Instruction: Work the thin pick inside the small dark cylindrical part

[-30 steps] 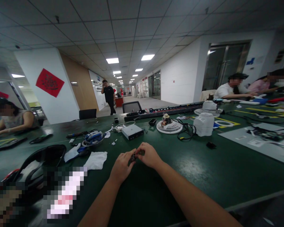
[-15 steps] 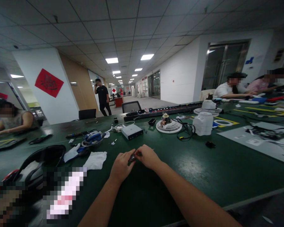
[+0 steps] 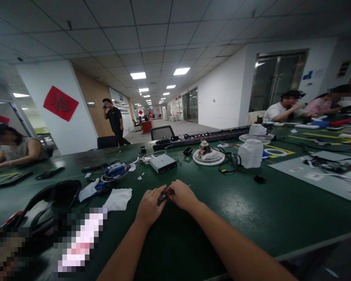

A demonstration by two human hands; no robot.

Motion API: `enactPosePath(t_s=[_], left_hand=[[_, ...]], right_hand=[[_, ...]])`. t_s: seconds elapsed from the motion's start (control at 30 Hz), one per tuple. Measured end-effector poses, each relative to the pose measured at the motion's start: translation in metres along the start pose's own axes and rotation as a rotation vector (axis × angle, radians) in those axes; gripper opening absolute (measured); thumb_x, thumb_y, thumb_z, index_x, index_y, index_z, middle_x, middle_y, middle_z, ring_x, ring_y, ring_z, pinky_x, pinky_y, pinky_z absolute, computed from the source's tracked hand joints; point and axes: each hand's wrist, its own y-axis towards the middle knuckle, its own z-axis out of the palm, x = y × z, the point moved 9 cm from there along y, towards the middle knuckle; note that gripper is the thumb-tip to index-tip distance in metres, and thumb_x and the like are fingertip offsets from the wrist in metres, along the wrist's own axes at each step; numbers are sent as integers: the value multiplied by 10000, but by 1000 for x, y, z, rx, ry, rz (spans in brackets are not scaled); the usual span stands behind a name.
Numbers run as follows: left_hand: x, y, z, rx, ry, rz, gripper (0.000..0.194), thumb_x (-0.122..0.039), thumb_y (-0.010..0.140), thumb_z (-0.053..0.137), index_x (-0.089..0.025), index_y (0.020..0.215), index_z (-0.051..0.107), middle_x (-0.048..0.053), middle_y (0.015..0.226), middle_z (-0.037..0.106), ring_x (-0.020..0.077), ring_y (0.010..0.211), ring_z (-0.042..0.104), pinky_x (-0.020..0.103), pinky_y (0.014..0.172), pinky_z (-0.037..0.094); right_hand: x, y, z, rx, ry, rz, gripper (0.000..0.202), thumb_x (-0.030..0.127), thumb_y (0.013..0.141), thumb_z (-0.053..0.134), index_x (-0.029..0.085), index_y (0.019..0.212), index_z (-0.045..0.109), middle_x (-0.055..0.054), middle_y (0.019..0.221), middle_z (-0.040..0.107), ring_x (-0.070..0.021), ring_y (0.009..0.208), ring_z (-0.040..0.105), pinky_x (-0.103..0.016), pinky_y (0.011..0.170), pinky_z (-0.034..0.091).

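Observation:
Over the middle of the green table, my left hand (image 3: 149, 205) is closed on a small dark, shiny part (image 3: 163, 196), held between thumb and fingers. Its exact kind is too small to make out. My right hand (image 3: 181, 194) is pinched right beside the part, fingertips close against it. Whatever sits in that pinch is hidden by the fingers. A short pale sliver shows just behind the right hand's knuckles. Beyond both hands lies a grey disc drive (image 3: 163, 163), and a white cloth (image 3: 118, 199) is to the left.
Farther back are a white fan grille with a motor (image 3: 208, 155), a white housing (image 3: 250, 153) and a small black tray (image 3: 188, 151). A black headset (image 3: 51, 195) lies at left, a grey panel with a circuit board (image 3: 318, 171) at right. Other people sit at both sides.
My hands stay almost in place; the small part looks slightly turned between the fingers. In the background a walking person has moved left, and a seated person at right has raised a hand.

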Motion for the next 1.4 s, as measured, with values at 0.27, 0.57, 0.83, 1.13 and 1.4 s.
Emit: enactPosePath(t_s=[0.27, 0.57, 0.83, 1.13, 1.4], left_hand=[[1, 1, 0, -10, -2, -13, 491, -75, 813, 633, -208, 1280, 557, 75, 1157, 700, 233, 1019, 658, 393, 908, 505], [3, 0, 5, 21, -23, -20, 556, -62, 787, 667, -245, 1301, 558, 60, 1170, 705, 227, 993, 662, 391, 909, 515], [5, -1, 6, 31, -50, -34, 617, -81, 776, 704, -251, 1341, 526, 45, 1180, 707, 226, 1030, 666, 381, 908, 538], [-8, 1, 1, 29, -59, 29, 553, -95, 839, 640, -239, 1354, 498, 62, 1234, 664, 226, 1066, 642, 389, 939, 512], [-13, -1, 0, 30, -55, 91, 547, -86, 872, 579, -259, 1380, 470, 61, 1220, 654, 225, 1054, 633, 386, 923, 511]], right_hand=[[3, -2, -4, -26, 13, -29, 41, 157, 840, 667, 177, 861, 696, -41, 869, 679, -186, 863, 574, -277, 756, 430], [9, -4, -10, 24, -22, -115, 98, 119, 802, 687, 164, 889, 679, -54, 916, 646, -206, 905, 545, -309, 820, 416], [0, -3, -12, -33, 51, 37, 72, 145, 818, 687, 200, 834, 730, -47, 866, 688, -208, 901, 575, -306, 802, 427], [-22, 0, -5, -6, 293, 169, 135, 248, 817, 715, 190, 931, 757, -19, 850, 748, -155, 758, 651, -249, 674, 463], [-19, -3, -11, -28, 314, 150, 158, 300, 756, 766, 214, 885, 797, -23, 778, 734, -164, 715, 629, -260, 651, 446]])
